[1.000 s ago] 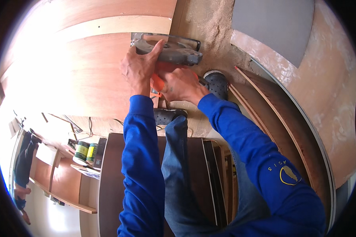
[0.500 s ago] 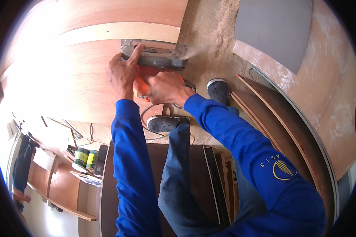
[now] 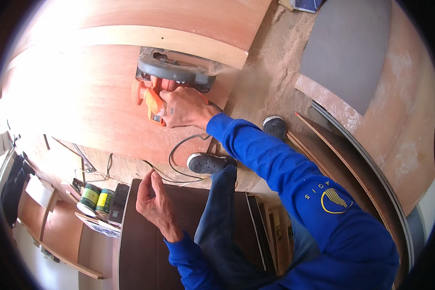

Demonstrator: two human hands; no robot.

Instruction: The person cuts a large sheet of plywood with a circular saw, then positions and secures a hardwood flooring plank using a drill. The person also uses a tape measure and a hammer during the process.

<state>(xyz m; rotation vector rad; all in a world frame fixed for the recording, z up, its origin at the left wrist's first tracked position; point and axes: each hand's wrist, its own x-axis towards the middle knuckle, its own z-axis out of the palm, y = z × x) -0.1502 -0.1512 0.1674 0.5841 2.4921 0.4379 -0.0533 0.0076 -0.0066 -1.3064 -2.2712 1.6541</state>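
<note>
Right hand (image 3: 181,107): mine, wrapped tight around the orange handle of the circular saw (image 3: 171,82); fingers curled closed on the grip so I can steer it with one arm.
Circular saw: sits flat on the plywood sheet (image 3: 82,101), its grey guard on the far side from me, right against the pale strip (image 3: 130,36); I judge the strip serves as a straight guide for the cut.
Left hand (image 3: 154,205): mine, off the saw and well apart from it, low by my knee; fingers loosely curled with fingertips drawn toward the thumb. Whether they pinch anything, I cannot tell.
Cord (image 3: 179,154): black, loops from the saw down past my shoe (image 3: 208,163); it lies behind the tool, clear of the blade.
Plywood sheet: reddish, wide, laid on the floor; my shoe rests at its near edge, probably to steady it.
Sawdust (image 3: 270,82): pale, spread over the floor to the right of the sheet, with a faint haze at the saw's guard.
Other shoe (image 3: 275,127): planted on the dusty floor, just right of the sheet.
Cans (image 3: 95,199): two, green and yellow, standing together at lower left, beside a dark board (image 3: 140,251).
Leaning boards (image 3: 353,164): thin curved sheets stacked at right, out of my way.
</note>
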